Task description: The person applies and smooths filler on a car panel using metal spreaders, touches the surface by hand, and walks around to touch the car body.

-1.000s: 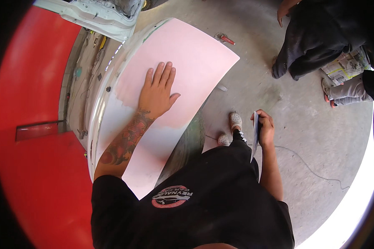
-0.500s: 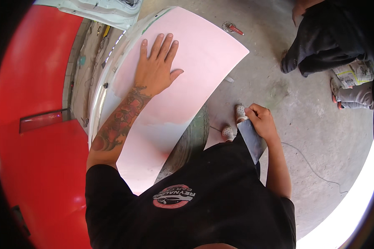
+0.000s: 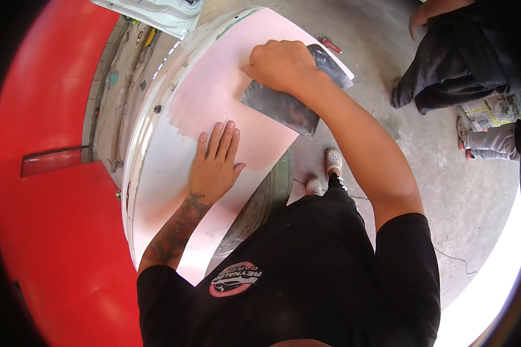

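A car body panel (image 3: 214, 104) with pink and whitish patches curves in front of me. My left hand (image 3: 214, 168) lies flat on its lower part, fingers stretched and slightly spread. Farther up, my right hand (image 3: 281, 63) is closed on a dark, thin rectangular sheet (image 3: 289, 110) smudged with pale dust. The sheet lies over the panel's right edge and sticks out past it; my forearm crosses it and hides its middle. Whether its whole face touches the panel I cannot tell.
A tire (image 3: 272, 185) stands beneath the panel's right edge. Large red bodywork (image 3: 46, 231) fills the left. A red-handled tool (image 3: 328, 44) lies on the concrete floor (image 3: 382, 139), a cable (image 3: 454, 257) at lower right. A person in dark clothes (image 3: 457, 58) is at upper right.
My right hand has swung from beside my body up onto the panel with the dark sheet. My left hand has slid down the panel toward me, still flat.
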A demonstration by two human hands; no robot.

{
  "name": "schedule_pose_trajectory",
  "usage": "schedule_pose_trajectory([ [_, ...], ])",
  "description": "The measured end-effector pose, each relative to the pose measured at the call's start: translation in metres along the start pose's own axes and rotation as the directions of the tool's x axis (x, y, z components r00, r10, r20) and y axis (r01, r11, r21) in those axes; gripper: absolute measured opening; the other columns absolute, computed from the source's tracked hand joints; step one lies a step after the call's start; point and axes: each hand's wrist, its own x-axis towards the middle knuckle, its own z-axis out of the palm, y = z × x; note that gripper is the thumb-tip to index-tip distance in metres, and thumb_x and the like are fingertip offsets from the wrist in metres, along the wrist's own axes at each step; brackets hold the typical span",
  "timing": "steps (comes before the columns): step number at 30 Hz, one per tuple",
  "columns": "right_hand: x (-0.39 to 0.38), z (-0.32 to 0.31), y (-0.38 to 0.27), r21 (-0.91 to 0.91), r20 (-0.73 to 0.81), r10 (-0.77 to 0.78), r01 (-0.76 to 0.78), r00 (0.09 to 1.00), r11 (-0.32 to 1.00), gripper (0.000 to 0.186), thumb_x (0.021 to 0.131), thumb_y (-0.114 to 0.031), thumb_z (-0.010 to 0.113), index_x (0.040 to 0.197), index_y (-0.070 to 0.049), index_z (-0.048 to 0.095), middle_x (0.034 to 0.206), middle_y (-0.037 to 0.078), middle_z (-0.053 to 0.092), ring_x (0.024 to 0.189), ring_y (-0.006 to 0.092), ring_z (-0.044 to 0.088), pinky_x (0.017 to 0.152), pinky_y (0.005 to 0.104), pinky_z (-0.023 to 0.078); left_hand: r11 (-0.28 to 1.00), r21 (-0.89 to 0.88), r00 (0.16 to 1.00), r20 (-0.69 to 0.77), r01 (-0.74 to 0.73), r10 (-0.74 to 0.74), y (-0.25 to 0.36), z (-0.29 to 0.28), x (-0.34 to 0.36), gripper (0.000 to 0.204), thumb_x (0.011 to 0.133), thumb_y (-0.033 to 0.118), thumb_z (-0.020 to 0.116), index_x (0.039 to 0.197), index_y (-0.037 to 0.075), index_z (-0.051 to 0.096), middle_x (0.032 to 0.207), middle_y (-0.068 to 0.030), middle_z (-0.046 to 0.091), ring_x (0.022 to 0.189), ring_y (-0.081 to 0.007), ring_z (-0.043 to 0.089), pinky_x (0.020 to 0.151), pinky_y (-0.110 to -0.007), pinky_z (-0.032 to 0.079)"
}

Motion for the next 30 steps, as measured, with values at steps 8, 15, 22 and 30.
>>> schedule_pose_trajectory([
  [8,0.011,0.016,0.002,-0.026,0.114,0.057,-0.055,0.992,0.998,0.030,0.087,-0.031,0.050,0.087,-0.010,0.071,0.090,0.011,0.070,0.086,0.0285,0.067,0.073,0.0406,0.053,0.961,-0.248,0.991,0.076,0.122,-0.106,0.028,0.000,-0.068,0.079,0.079,0.037,0.068,0.139,-0.003,0.037,0.150,-0.0228,0.026,0.138,-0.0445,0.024,0.107,-0.061,0.022],
  [15,-0.001,0.004,0.008,-0.054,0.134,0.090,-0.083,0.987,0.995,0.033,0.089,-0.036,0.049,0.091,-0.012,0.071,0.094,0.012,0.069,0.090,0.0280,0.067,0.078,0.0415,0.052,0.937,-0.330,0.994,0.055,0.111,-0.098,0.037,-0.015,-0.070,0.077,0.080,0.036,0.067,0.139,-0.003,0.037,0.150,-0.0243,0.025,0.138,-0.0475,0.021,0.107,-0.063,0.021],
  [22,0.008,0.023,0.014,-0.090,-0.040,-0.009,0.006,0.999,0.996,0.034,0.089,-0.036,0.047,0.085,-0.012,0.071,0.085,0.013,0.069,0.079,0.0323,0.067,0.069,0.0436,0.053,0.954,-0.298,0.999,-0.011,0.046,-0.051,0.020,-0.030,-0.047,0.080,0.079,0.033,0.068,0.141,-0.003,0.033,0.150,-0.0234,0.025,0.139,-0.0452,0.021,0.108,-0.062,0.019],
  [30,-0.138,0.113,0.120,0.146,0.235,0.408,-0.447,0.882,0.883,0.037,0.086,-0.043,0.052,0.083,-0.011,0.071,0.086,0.015,0.068,0.085,0.0344,0.065,0.076,0.0452,0.051,0.997,-0.073,0.998,0.061,0.022,-0.017,-0.022,-0.026,-0.013,0.082,0.080,0.037,0.067,0.142,-0.003,0.032,0.152,-0.0211,0.024,0.141,-0.0392,0.022,0.111,-0.058,0.017],
])
